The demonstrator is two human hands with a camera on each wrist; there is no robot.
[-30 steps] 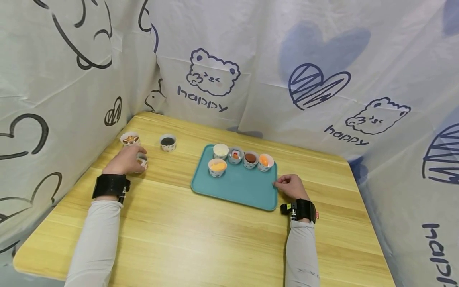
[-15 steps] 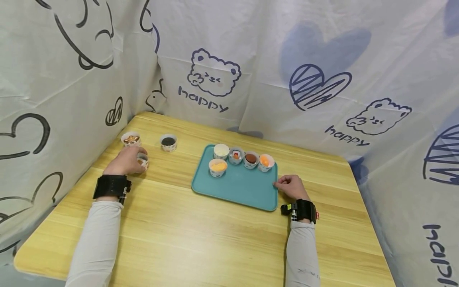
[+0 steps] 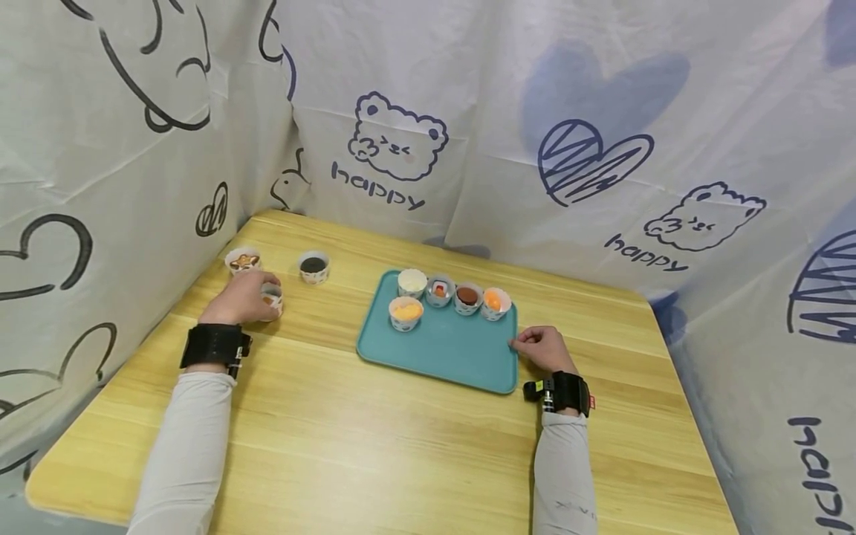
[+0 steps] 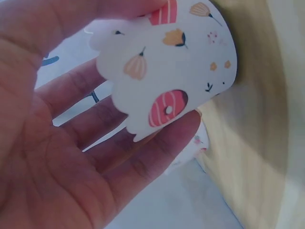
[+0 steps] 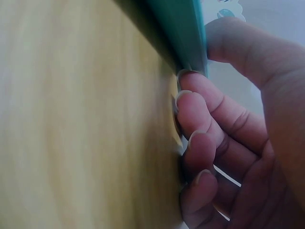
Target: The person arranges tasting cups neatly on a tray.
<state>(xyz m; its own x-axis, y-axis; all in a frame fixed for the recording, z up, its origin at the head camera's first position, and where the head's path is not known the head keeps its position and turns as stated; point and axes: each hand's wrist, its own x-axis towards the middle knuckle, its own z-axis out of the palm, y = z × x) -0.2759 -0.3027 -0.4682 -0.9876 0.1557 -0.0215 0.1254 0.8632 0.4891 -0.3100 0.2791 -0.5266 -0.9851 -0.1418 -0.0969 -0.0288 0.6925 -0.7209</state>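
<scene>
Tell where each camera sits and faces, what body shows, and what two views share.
Head: worn on the head, facing forward and down at the table and tray; left hand, right hand and sleeves show.
Left wrist: worn there, facing the cup; the left hand shows.
Right wrist: worn there, facing the table and tray; the right hand shows.
Shared by head and right wrist: the right hand pinching the tray.
</scene>
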